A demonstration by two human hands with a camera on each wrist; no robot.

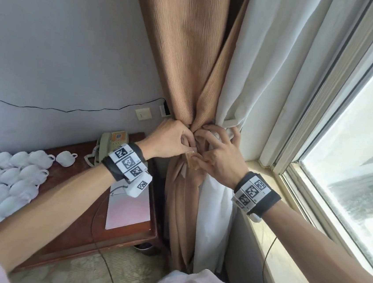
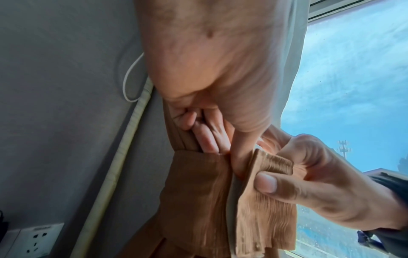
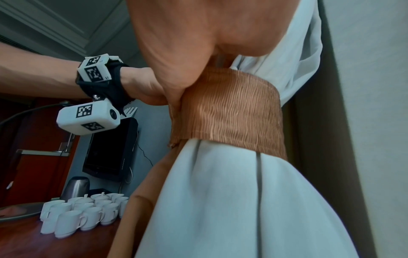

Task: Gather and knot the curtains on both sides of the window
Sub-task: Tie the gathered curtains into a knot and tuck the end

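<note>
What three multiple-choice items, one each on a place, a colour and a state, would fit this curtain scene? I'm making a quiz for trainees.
1. Where do the cups stand?
A. on the windowsill
B. on the wooden table left of the curtains
C. on the floor

2. What colour is the tie-back band?
A. brown
B. white
C. grey

3. What is the right hand doing?
A. hanging idle
B. pressing the window
C. pinching the band's end

Answers:
1 B, the head view shows them on the table.
2 A, it matches the brown curtain, not the white curtain.
3 C, the thumb clamps the band's end beside the left hand.
</note>
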